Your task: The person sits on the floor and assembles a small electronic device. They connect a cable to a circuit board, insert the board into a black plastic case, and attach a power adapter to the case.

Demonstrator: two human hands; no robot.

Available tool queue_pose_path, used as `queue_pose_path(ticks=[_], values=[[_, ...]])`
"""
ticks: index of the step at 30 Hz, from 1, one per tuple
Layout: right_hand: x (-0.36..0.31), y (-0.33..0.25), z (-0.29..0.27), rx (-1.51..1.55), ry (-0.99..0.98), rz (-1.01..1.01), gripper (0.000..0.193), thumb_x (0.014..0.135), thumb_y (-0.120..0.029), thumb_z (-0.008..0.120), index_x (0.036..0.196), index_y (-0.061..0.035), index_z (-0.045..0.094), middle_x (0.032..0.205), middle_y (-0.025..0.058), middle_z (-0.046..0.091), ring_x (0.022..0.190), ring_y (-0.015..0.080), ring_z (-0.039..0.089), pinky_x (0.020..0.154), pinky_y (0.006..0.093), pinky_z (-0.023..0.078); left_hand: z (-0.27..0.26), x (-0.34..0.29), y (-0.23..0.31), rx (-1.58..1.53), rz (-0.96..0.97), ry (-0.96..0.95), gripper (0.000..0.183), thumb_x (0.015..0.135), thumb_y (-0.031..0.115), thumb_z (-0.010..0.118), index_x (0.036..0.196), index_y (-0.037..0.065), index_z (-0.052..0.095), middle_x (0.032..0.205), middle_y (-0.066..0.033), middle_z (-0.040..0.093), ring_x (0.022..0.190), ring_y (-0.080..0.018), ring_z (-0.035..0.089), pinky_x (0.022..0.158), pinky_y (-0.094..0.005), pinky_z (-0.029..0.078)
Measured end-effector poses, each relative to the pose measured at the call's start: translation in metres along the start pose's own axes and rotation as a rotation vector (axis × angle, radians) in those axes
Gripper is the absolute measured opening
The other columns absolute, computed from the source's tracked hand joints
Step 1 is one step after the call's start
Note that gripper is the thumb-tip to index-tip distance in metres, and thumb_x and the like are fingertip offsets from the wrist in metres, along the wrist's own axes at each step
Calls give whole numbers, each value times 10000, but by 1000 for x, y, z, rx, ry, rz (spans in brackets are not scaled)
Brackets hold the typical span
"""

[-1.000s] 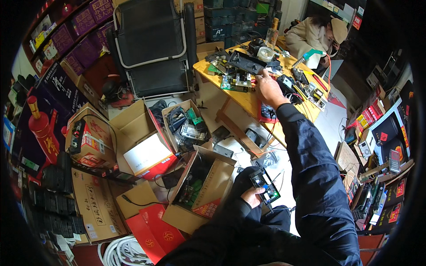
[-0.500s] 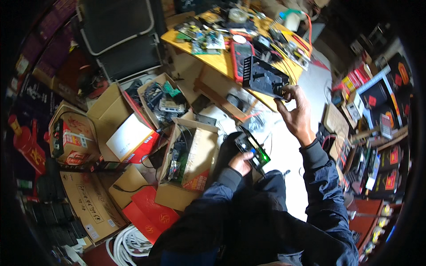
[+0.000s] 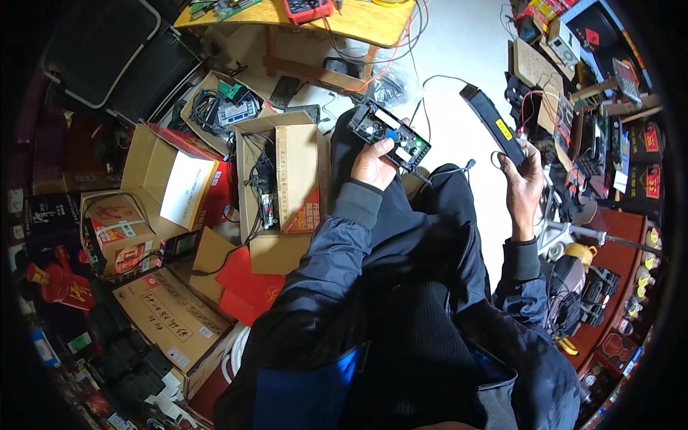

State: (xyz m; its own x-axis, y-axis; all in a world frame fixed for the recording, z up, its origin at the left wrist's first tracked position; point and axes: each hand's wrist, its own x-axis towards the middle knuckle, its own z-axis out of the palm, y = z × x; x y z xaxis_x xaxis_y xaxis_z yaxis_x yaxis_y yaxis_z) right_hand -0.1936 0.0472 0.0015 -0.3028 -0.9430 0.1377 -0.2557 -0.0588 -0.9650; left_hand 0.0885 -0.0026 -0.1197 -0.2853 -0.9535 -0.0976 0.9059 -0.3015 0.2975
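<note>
Held an open black electronic unit (image 3: pixel 403 147) in the left hand (image 3: pixel 374 168) over the dark trousers (image 3: pixel 405 233), thumb closed on its near edge, fingers mostly hidden beneath, and gripped a long black cover (image 3: pixel 491 120) by its near end between thumb and bent fingers of the right hand (image 3: pixel 525 180), above the pale floor (image 3: pixel 453 130).

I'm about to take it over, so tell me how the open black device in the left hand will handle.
The open black device would probably stay stiff, given its rigid-looking casing. Its bare components look fragile, since no lid covers them, so pressing might damage them. It seems light, as the left hand alone appears to hold it.
</note>
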Motion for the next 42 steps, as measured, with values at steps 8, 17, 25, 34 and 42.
queue_pose_path(ticks=[8,17,25,34,42], values=[[-44,33,-45,284,103,297,208,1022,-158,711,1121,-17,594,754,27,616,712,153,684,717,301,579,18,-2,-5,84,-82,-16,855,811,157,817,1561,49,421,1502,-186,567,1382,-324,540,1212,-520,401],[-63,43,-52,960,-8,466,261,1099,-319,544,1052,-70,606,924,80,693,649,178,606,693,352,507,37,-5,-10,85,-123,-18,758,816,167,825,1494,69,502,1502,-226,555,1452,-396,477,1236,-576,360],[-63,50,-96,848,11,370,228,968,-98,730,748,-55,688,748,17,634,646,93,576,687,289,493,79,7,-36,122,-85,-47,705,866,136,776,1510,98,491,1418,-151,620,1363,-307,564,1190,-554,432],[-74,13,-166,79,176,122,324,857,31,790,1164,-20,698,1048,-18,673,963,105,592,870,241,471,96,6,-54,195,-37,-49,649,899,91,741,1501,78,498,1412,-131,610,1315,-297,580,1175,-537,442],[-78,8,-217,151,260,44,455,907,91,681,1345,-25,637,1353,92,608,1266,193,603,1027,298,544,88,2,-61,168,-66,-26,617,892,90,734,1470,80,520,1342,-102,621,1268,-287,602,1135,-534,475]])
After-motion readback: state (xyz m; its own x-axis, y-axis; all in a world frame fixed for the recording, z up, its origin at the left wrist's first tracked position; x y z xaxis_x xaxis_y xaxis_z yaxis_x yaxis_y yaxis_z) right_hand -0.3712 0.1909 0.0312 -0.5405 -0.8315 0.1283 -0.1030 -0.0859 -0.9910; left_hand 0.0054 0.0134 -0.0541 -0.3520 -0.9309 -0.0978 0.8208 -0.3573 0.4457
